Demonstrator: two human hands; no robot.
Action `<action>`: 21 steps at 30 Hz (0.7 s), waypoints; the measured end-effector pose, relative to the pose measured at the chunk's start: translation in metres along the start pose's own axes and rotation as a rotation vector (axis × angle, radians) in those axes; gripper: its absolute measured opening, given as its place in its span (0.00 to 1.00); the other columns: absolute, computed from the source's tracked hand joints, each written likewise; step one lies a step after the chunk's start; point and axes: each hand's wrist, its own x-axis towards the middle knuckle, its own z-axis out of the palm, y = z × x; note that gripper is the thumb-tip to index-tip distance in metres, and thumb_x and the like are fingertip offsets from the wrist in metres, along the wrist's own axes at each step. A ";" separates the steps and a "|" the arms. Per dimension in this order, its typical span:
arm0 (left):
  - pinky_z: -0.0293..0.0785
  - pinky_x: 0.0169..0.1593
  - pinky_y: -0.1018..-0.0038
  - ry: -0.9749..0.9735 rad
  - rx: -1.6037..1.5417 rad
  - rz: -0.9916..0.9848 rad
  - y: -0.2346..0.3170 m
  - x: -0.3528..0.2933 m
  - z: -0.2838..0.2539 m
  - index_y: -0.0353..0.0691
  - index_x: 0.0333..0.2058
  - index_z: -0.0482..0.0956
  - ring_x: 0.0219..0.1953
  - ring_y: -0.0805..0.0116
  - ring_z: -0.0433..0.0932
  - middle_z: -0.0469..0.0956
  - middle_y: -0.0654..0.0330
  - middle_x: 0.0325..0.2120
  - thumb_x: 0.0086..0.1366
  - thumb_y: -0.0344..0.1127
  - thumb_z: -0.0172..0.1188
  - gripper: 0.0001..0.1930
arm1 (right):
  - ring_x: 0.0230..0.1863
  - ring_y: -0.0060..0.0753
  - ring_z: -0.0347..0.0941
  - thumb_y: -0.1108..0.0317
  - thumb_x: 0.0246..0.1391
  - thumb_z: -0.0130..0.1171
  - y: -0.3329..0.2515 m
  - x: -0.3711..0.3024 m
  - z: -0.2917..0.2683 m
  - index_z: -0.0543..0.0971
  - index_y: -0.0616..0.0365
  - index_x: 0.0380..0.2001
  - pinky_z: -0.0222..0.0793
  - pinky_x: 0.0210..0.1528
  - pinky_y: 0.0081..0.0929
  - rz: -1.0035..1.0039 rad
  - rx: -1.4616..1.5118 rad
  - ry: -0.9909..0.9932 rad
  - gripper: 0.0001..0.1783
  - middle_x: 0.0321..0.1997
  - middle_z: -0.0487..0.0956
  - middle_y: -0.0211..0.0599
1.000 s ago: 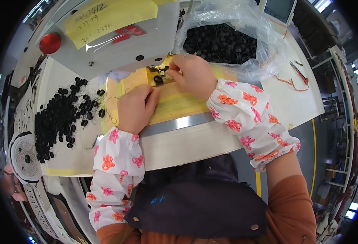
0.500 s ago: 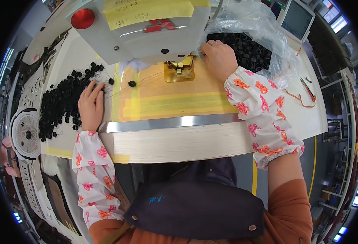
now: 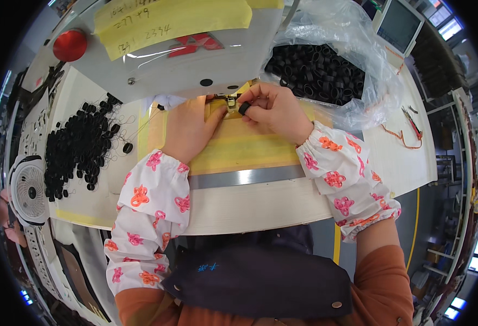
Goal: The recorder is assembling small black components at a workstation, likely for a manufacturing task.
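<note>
My right hand (image 3: 279,111) pinches a small black fabric loop (image 3: 244,108) between thumb and fingers, just right of the presser foot (image 3: 231,102) of a grey sewing machine (image 3: 168,60). On the other side of the foot is my left hand (image 3: 189,127). Its thumb points toward the foot, apart from the fingers, whose tips are hidden by the machine head; I see nothing held in it. More black loops (image 3: 317,73) fill a clear plastic bag (image 3: 377,65) at the back right. To the left lies a heap of small black pieces (image 3: 78,144) with loose threads.
A red button (image 3: 70,45) juts from the machine's left. A white fan (image 3: 31,191) stands at the left table edge. Thread snips (image 3: 413,124) with an orange cord lie on the right, below a small screen (image 3: 398,27). A metal strip (image 3: 244,177) runs along the worktop.
My left hand has moved right from the heap to the presser foot. My right hand has come from the bag to the foot with a black loop. The view has shifted slightly.
</note>
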 end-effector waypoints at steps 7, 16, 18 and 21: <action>0.69 0.29 0.63 -0.170 -0.185 -0.220 0.003 0.005 0.000 0.37 0.27 0.76 0.24 0.53 0.74 0.76 0.51 0.22 0.57 0.40 0.53 0.11 | 0.29 0.18 0.73 0.81 0.45 0.51 -0.009 -0.003 0.003 0.72 0.68 0.35 0.69 0.30 0.13 0.021 -0.003 0.018 0.10 0.29 0.75 0.33; 0.64 0.25 0.75 -0.002 -0.313 -0.060 0.001 0.003 0.000 0.30 0.29 0.73 0.19 0.67 0.70 0.74 0.55 0.19 0.60 0.35 0.51 0.11 | 0.24 0.18 0.72 0.79 0.46 0.51 -0.009 -0.003 0.006 0.70 0.68 0.33 0.70 0.25 0.15 0.012 0.105 0.102 0.08 0.25 0.75 0.33; 0.61 0.23 0.80 -0.119 -0.534 -0.256 0.007 0.001 -0.006 0.31 0.30 0.72 0.18 0.78 0.66 0.71 0.64 0.16 0.58 0.33 0.54 0.09 | 0.23 0.19 0.72 0.78 0.46 0.52 -0.012 -0.003 0.005 0.69 0.67 0.31 0.70 0.23 0.15 0.090 0.046 0.053 0.07 0.25 0.75 0.33; 0.61 0.22 0.80 -0.233 -0.634 -0.315 0.006 -0.004 -0.010 0.35 0.33 0.72 0.16 0.78 0.66 0.69 0.62 0.13 0.53 0.34 0.60 0.11 | 0.21 0.18 0.72 0.77 0.47 0.52 -0.017 -0.003 0.007 0.70 0.68 0.30 0.69 0.22 0.13 0.125 0.002 0.027 0.06 0.24 0.75 0.35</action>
